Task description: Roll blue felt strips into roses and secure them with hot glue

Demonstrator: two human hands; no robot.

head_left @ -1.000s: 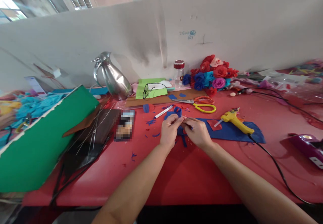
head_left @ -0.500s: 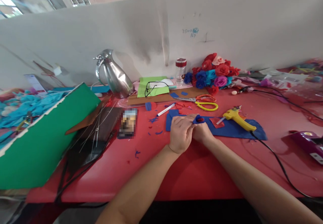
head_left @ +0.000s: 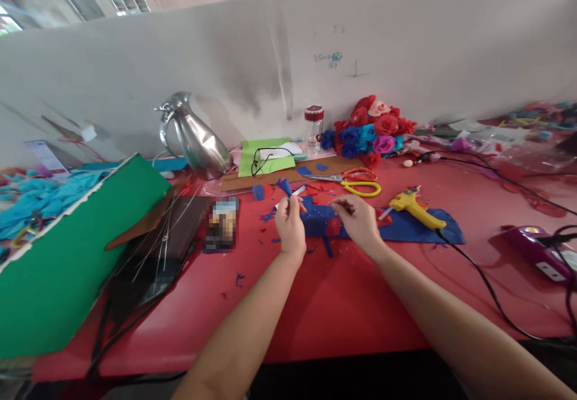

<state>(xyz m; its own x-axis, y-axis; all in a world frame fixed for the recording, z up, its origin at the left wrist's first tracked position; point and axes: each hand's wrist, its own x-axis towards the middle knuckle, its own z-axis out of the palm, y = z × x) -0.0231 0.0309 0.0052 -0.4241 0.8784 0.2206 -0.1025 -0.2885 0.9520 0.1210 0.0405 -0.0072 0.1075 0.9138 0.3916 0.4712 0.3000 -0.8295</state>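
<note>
My left hand (head_left: 291, 231) is closed around the lower end of a small rolled blue paper flower (head_left: 283, 186), held tilted above the table. To its right my right hand (head_left: 363, 222) hovers over a long blue sheet (head_left: 406, 231), thumb and fingers pinched together; whether anything tiny is between them I cannot make out. A small red piece (head_left: 333, 227) lies on the sheet between the hands. The yellow glue gun (head_left: 412, 209) rests on the sheet's right part. Behind my left hand a white marker (head_left: 298, 190) is partly hidden.
Scissors (head_left: 363, 188) with red and yellow handles lie behind my right hand. Paper roses (head_left: 383, 124), a glass jar (head_left: 314, 129) and a steel jug (head_left: 193, 135) stand along the wall. On the left are a phone (head_left: 222, 225) and a green board (head_left: 85, 267). A black cord (head_left: 482, 280) crosses the right side.
My hands were together around the blue roll; now they are apart. My left hand has carried the roll to the left, and the red piece and sheet between them show.
</note>
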